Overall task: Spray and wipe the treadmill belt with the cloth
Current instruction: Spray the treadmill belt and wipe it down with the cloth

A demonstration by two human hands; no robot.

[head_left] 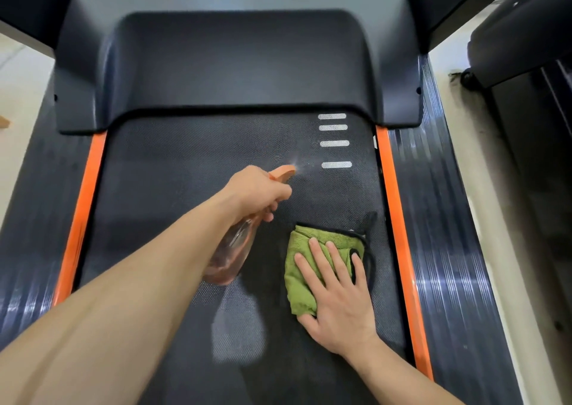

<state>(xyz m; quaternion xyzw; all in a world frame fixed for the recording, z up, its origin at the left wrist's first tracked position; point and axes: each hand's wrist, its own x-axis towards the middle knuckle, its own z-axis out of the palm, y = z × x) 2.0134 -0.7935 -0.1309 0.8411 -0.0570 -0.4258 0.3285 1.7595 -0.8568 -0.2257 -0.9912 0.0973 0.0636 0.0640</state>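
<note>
The black textured treadmill belt (173, 181) runs between two orange side strips. My left hand (258, 192) grips the neck of a clear orange-tinted spray bottle (230, 254), a finger curled on the trigger. Its orange nozzle (283, 172) points toward the belt's far right, and a fine mist shows at its tip. A folded green cloth with a black edge (305, 249) lies on the belt at the right. My right hand (339, 296) rests flat on it, fingers straight and spread.
The grey motor cover (238, 61) closes off the belt's far end. Ribbed black side rails (433, 219) flank the orange strips (399, 234). White dashes (335, 143) mark the belt's far right. Another dark machine (532, 64) stands at the right, on a pale floor.
</note>
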